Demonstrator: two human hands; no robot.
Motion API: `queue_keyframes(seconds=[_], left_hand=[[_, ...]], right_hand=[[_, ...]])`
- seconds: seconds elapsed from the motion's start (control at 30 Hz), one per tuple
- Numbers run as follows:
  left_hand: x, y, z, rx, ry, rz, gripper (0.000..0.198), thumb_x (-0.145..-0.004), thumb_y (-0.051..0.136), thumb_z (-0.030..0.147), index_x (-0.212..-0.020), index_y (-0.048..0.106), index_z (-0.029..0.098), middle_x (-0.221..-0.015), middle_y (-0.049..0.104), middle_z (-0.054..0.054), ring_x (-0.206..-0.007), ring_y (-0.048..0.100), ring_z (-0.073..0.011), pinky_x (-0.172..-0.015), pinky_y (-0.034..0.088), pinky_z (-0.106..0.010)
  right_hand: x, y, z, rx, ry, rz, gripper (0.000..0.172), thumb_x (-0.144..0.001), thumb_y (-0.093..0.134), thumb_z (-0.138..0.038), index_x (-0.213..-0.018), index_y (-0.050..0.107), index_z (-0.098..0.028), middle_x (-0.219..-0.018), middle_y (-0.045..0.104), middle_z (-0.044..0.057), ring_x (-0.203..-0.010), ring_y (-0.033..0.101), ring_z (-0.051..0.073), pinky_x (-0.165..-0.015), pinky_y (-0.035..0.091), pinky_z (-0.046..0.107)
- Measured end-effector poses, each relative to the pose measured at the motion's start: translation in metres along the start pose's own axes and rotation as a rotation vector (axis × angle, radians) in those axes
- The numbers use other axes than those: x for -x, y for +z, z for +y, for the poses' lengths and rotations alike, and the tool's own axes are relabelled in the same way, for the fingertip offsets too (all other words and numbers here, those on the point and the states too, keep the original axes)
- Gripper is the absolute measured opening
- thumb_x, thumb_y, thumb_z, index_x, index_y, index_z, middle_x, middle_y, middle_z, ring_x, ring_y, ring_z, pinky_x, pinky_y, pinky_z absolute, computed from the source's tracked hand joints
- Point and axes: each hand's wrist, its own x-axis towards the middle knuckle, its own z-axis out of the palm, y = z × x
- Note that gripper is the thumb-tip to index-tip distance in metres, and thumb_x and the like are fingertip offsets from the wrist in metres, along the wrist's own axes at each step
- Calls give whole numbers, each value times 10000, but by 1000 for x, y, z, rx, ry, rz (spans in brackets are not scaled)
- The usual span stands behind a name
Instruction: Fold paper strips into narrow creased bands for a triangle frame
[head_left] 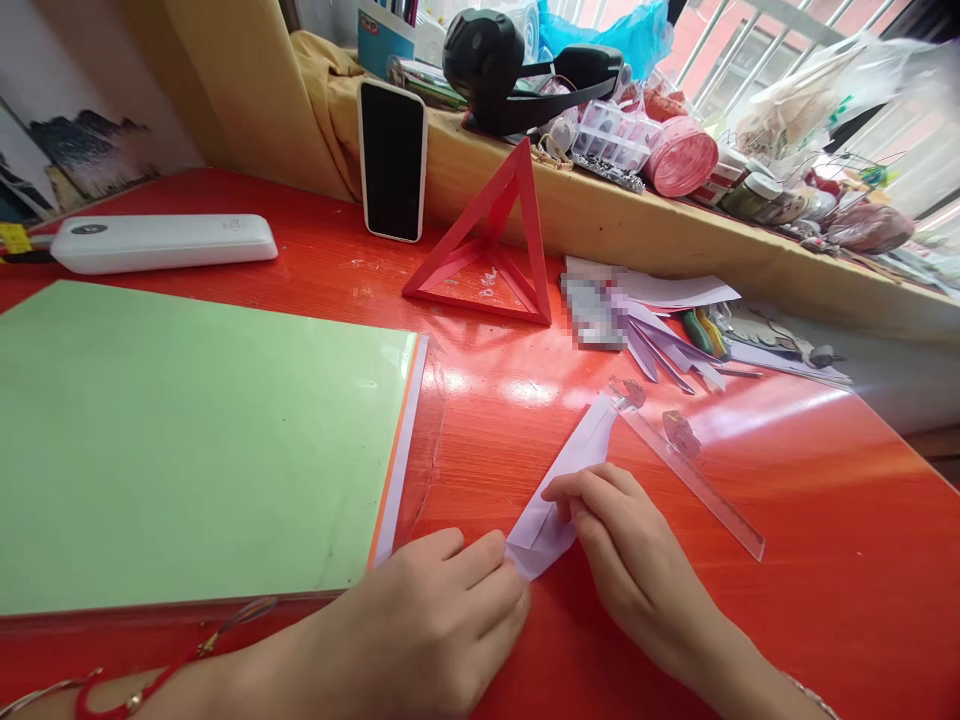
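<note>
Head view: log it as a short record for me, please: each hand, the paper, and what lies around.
left hand: fingertips at near end of lilac paper; grip hidden
right hand: curled fingers over the paper's nearer half
paper state: folded, long, slanting
right of paper: clear ruler on red tabletop
left of paper: green sheet
beyond paper: red triangular frame, standing; phone propped upright left of it

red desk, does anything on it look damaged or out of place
Yes: two ragged brownish patches, one at the far end of the clear ruler, one beside it, mar the red desk; damage or residue, I cannot tell. Loose purple paper strips also splay untidily beyond.
</note>
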Motion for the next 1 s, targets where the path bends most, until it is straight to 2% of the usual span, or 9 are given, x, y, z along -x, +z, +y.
queue_keyframes(seconds=[0.17, 0.33, 0.57, 0.73, 0.9, 1.0], left_hand=[[-5, 8, 3, -32, -8, -37, 125, -845, 556, 42, -894, 636, 124, -836, 589, -40, -683, 488, -196, -493, 346, -339], [-6, 12, 2, -12, -13, -58, 167, -845, 538, 19, -947, 632, 114, -848, 561, -39, -697, 470, -199, -495, 312, -353], [-10, 10, 0, 29, -49, -32, 212, -841, 528, 16, -1025, 606, 89, -875, 566, -42, -698, 467, -204, -562, 382, -355], [-10, 2, -3, 82, -52, -30, 191, -826, 509, -10, -935, 615, 105, -824, 579, -36, -657, 473, -204, -538, 416, -345], [-5, -5, -7, 171, -60, -69, 240, -847, 463, -17, -948, 633, 118, -823, 609, -56, -705, 539, -200, -628, 490, -311], [0, -3, -5, 210, -80, 12, 226, -892, 444, 24, -897, 638, 139, -814, 623, -65, -746, 567, -204, -686, 513, -308]], right_hand=[[-1, 3, 1, 39, -18, -25, 278, -952, 330, -96, -976, 587, -201, -804, 654, 36, -798, 566, 210, -722, 456, 354], [-2, 6, 2, 76, -36, -34, 264, -928, 344, -78, -962, 574, -204, -798, 650, 33, -785, 556, 211, -716, 435, 351], [-4, 7, 3, 100, -54, -30, 259, -912, 351, -70, -928, 565, -215, -769, 631, 29, -758, 535, 211, -712, 404, 355], [-4, 8, 4, 84, -50, -46, 253, -912, 352, -65, -930, 559, -210, -775, 632, 26, -769, 527, 211, -726, 391, 359], [-3, 7, 5, 64, -38, -95, 252, -912, 355, -62, -895, 555, -214, -787, 632, 26, -781, 512, 214, -754, 386, 372], [-4, 3, 4, 19, -15, -135, 242, -945, 374, -85, -856, 556, -217, -774, 615, 17, -780, 495, 206, -764, 384, 374]])
